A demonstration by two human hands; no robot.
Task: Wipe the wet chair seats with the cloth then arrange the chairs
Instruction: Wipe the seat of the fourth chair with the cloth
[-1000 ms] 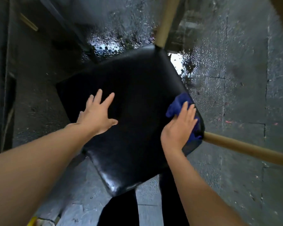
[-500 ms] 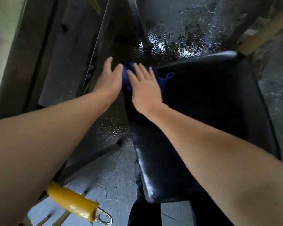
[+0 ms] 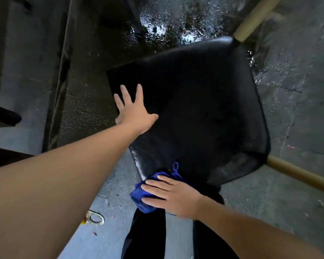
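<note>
My left hand lies flat with fingers spread on the black chair seat near its left edge. My right hand presses the blue cloth with straight fingers onto the seat's near corner. Wet concrete floor underneath.

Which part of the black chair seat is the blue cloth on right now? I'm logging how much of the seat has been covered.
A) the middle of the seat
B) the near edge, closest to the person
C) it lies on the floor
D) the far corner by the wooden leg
B: the right hand presses the blue cloth flat at the near edge of the black chair seat, while the left hand rests open farther up.
</note>
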